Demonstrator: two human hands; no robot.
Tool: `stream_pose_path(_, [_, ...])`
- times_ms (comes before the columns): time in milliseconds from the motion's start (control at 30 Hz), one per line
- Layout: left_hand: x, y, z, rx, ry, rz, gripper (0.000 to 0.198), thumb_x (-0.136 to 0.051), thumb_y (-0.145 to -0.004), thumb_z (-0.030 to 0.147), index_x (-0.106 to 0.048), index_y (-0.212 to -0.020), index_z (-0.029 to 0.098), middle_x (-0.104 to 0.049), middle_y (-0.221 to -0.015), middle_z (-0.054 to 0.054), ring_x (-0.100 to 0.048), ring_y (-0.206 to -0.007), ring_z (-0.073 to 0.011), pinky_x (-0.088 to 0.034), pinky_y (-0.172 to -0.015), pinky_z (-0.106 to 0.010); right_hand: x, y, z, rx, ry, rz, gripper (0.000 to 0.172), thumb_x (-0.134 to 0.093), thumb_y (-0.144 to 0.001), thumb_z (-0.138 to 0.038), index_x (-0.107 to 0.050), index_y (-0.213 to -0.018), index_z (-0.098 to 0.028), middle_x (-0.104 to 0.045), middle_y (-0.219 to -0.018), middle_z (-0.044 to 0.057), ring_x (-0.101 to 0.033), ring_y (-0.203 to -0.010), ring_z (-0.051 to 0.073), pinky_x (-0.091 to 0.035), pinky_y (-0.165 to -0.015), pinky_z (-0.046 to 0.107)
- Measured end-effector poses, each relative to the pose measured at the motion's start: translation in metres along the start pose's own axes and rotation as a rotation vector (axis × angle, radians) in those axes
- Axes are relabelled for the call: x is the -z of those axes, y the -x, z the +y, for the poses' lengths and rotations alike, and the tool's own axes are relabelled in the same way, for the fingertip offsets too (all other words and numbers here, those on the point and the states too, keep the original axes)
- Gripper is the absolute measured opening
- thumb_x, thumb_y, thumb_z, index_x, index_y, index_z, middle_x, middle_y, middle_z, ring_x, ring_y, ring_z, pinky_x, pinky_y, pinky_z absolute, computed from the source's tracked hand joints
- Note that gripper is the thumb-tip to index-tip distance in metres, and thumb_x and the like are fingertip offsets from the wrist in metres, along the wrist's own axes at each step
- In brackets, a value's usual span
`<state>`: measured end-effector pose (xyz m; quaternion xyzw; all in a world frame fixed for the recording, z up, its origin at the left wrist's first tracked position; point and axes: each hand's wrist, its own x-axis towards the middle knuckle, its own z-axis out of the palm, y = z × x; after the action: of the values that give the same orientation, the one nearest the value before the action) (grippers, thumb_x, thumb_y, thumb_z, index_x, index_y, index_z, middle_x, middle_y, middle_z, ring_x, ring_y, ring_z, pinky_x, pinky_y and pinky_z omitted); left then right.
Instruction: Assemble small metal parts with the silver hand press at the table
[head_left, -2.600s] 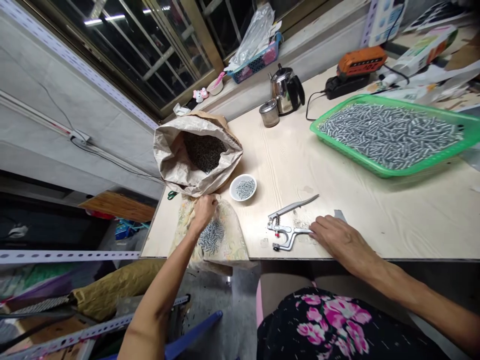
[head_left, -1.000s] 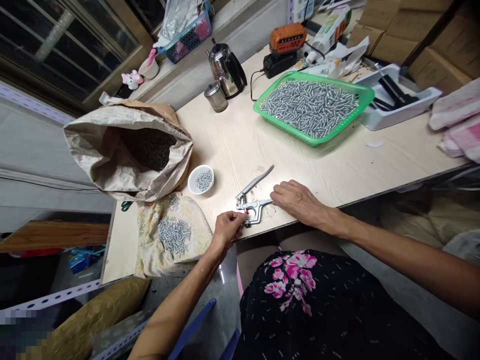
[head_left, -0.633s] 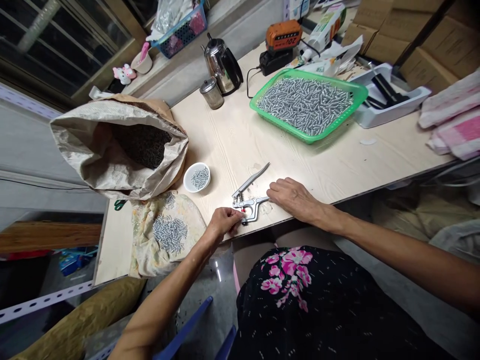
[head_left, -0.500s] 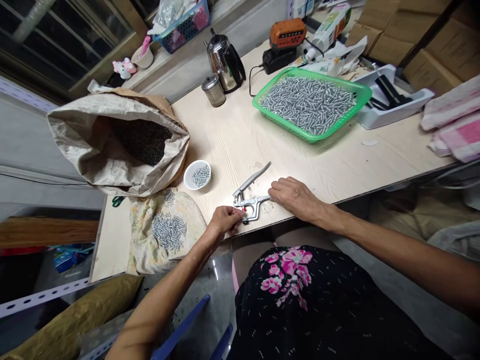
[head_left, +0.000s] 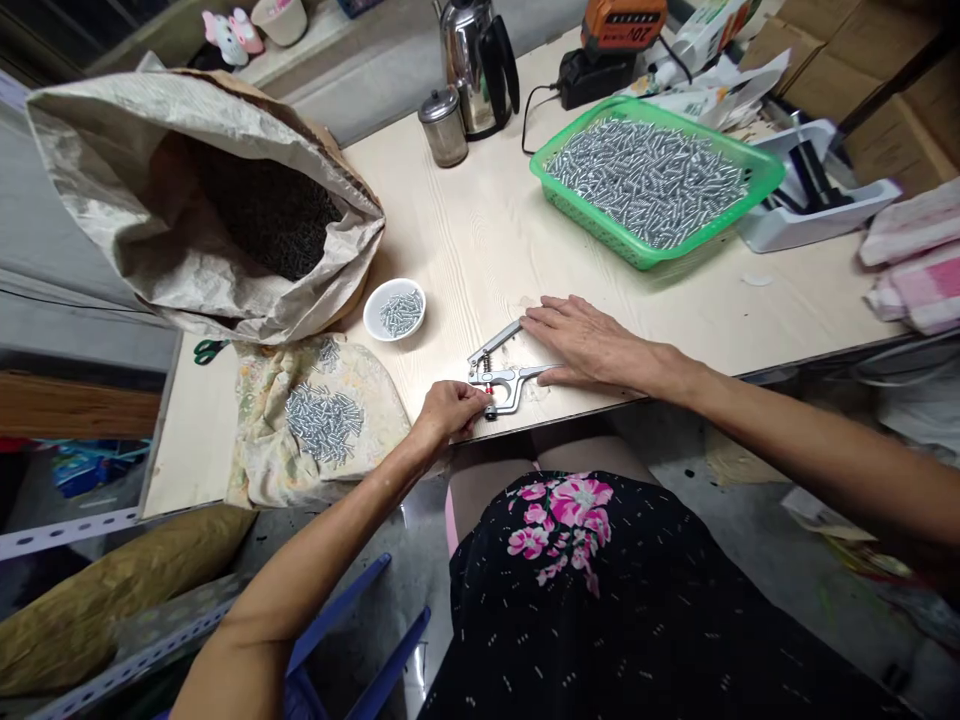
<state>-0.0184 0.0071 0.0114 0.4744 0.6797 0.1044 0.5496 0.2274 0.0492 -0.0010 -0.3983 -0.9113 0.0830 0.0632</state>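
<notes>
Pliers, head at left fingers, handles under flat right hand.

The pale wood-grain counter was crowded! At far left slumped an open paper sack of dark bits. Just beside it sat a small white bowl, then a floral cloth draped over the near edge (green-handled scissors peeked out by the sack). The hand press lay at the near edge. Further back stood a kettle, a steel canister, a green basket, a white tray and folded towels.
</notes>
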Motion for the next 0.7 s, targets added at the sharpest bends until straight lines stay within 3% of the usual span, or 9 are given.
stream_pose_path(100, [0.000, -0.002, -0.004, -0.034, 0.002, 0.002, 0.025, -0.069, -0.080, 0.027, -0.061, -0.059, 0.014, -0.045, -0.037, 0.006, -0.035, -0.032, -0.0048, -0.026, -0.037, -0.019, -0.001, -0.010, 0.006, 0.010, 0.005, -0.023, 0.079, -0.074, -0.076, -0.050, -0.041, -0.138, -0.016, -0.051, -0.136, 0.019, -0.047, -0.121, 0.036, -0.037, -0.102, 0.051])
stream_pose_path(333, [0.000, -0.005, -0.007, -0.037, -0.015, -0.016, 0.022, -0.068, -0.079, 0.028, -0.064, -0.062, 0.015, -0.045, -0.038, 0.006, -0.038, -0.034, -0.0066, -0.028, -0.039, -0.020, -0.006, -0.018, 0.012, 0.036, 0.025, -0.041, 0.083, -0.074, -0.071, -0.060, -0.043, -0.134, -0.016, -0.054, -0.127, 0.017, -0.048, -0.111, 0.035, -0.042, -0.089, 0.044])
stream_pose_path(533, [0.004, -0.001, -0.006, -0.018, -0.093, -0.016, 0.032, -0.064, -0.083, 0.037, -0.060, -0.059, 0.016, -0.045, -0.040, 0.004, -0.038, -0.036, -0.0080, -0.029, -0.042, -0.022, 0.004, -0.017, 0.004, 0.013, 0.051, -0.077, 0.060, -0.076, -0.073, -0.054, -0.055, -0.115, -0.017, -0.058, -0.115, 0.014, -0.049, -0.099, 0.030, -0.039, -0.079, 0.039])
stream_pose_path(600, [0.006, 0.003, -0.005, -0.102, -0.219, 0.068, 0.037, -0.061, -0.086, 0.041, -0.061, -0.059, 0.016, -0.050, -0.045, 0.001, -0.044, -0.042, -0.0102, -0.033, -0.046, -0.024, 0.005, -0.015, 0.002, 0.003, 0.026, -0.066, 0.051, -0.075, -0.076, -0.050, -0.057, -0.111, -0.017, -0.058, -0.113, 0.013, -0.049, -0.098, 0.029, -0.038, -0.077, 0.038])
stream_pose_path(700, [0.006, 0.009, -0.002, -0.394, -0.448, 0.315, 0.031, -0.057, -0.091, 0.040, -0.069, -0.077, 0.015, -0.064, -0.074, -0.006, -0.058, -0.069, -0.0166, -0.045, -0.064, -0.028, 0.002, -0.012, 0.000, -0.013, -0.024, -0.052, 0.037, -0.071, -0.081, -0.043, -0.058, -0.105, -0.018, -0.059, -0.107, 0.011, -0.049, -0.096, 0.026, -0.037, -0.076, 0.036])
